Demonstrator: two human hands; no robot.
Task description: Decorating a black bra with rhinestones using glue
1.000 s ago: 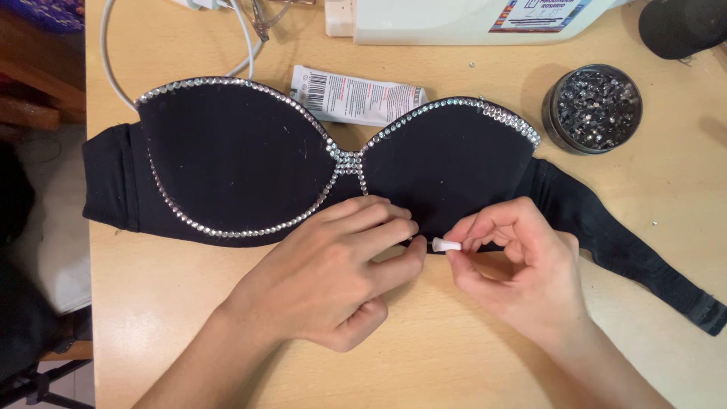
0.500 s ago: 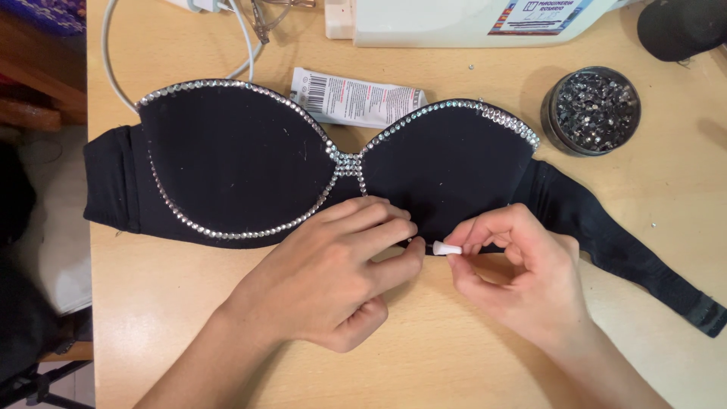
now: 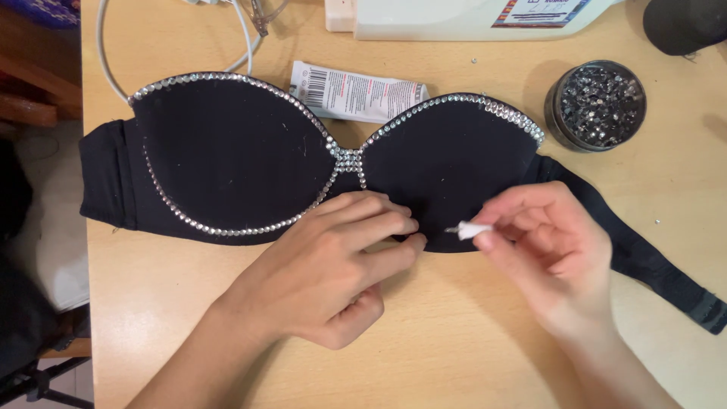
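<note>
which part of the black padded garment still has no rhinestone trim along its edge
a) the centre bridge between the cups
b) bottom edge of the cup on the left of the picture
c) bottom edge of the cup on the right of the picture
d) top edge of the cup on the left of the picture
c: on the black padded fabric garment, stones line the picture-left cup all round, the bridge and the other cup's top, but its lower edge by the right hand is bare black.

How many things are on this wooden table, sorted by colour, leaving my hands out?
Black: 2, the rhinestone-trimmed bra and the round tub of rhinestones
White: 4, the glue tube, the small white applicator, the cable and the white container
Total: 6
</note>
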